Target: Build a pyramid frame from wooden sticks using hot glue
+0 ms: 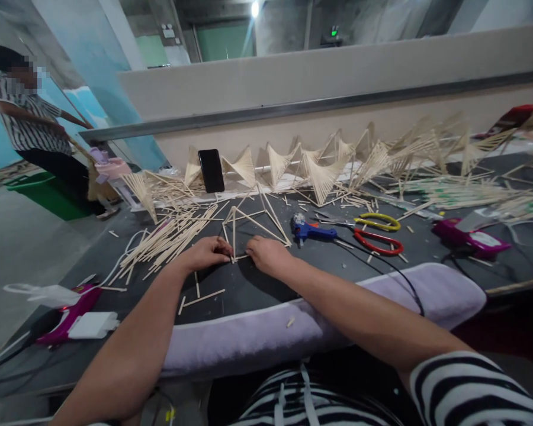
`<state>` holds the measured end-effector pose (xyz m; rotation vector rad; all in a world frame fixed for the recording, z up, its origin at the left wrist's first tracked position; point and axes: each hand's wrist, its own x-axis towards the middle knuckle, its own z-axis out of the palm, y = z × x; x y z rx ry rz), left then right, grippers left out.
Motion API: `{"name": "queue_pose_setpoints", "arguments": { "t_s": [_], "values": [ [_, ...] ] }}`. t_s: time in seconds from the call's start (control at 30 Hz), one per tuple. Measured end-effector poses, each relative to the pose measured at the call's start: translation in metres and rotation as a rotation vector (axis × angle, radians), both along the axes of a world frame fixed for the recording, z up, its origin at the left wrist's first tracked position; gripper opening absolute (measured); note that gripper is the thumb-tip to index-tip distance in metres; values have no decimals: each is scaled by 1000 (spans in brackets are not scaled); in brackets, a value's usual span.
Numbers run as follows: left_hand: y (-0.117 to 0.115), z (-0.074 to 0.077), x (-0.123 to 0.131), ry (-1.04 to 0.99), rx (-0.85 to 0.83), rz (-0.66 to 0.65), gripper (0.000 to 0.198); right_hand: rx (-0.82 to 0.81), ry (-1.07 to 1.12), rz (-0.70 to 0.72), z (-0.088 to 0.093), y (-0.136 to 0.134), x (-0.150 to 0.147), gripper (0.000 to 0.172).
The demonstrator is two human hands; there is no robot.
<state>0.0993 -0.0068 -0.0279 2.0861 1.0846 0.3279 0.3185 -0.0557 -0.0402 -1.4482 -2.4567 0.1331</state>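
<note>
A frame of thin wooden sticks (234, 228) stands on the dark table in front of me. My left hand (212, 251) is closed at its near left corner, thumb and fingers pinched around the joint. My right hand (266, 253) pinches the near bottom stick a little to the right, with its fingertips partly hidden. To the right of the frame lies a blue glue gun (315, 231) with its cord. Beside it are scissors with one yellow handle (377, 222) and one red handle (379, 242). Loose sticks (204, 299) lie below my left hand.
A pile of sticks (173, 239) lies at left. Behind stand a phone (211, 170) and several fan-shaped stick models (322, 174). Purple power strips (68, 316) sit at both sides. A lilac cushion (249, 334) lines the table's front edge. A person (31, 118) stands far left by a green bin (48, 192).
</note>
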Motion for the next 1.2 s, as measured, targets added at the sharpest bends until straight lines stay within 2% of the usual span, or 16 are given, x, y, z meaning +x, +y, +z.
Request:
{"name": "queue_pose_setpoints", "arguments": {
  "t_s": [0.17, 0.3, 0.47, 0.67, 1.03, 1.2],
  "values": [
    [-3, 7, 5, 100, 108, -123, 18, 0, -6, 63, -2, -1, 1, 23],
    [-7, 12, 11, 120, 126, -131, 19, 1, -28, 70, -4, 1, -3, 21],
    [-6, 10, 10, 132, 162, -132, 20, 30, -61, 81, -5, 1, -6, 19],
    [-1, 5, 5, 127, 265, -186, 18, 19, -112, 30, -4, -1, -4, 23],
    [-4, 8, 8, 92, 222, -218, 17, -18, -91, 79, -1, -2, -1, 23],
    [-2, 7, 7, 85, 243, -286, 17, -10, -112, 77, -1, -3, 1, 20]
  ]
}}
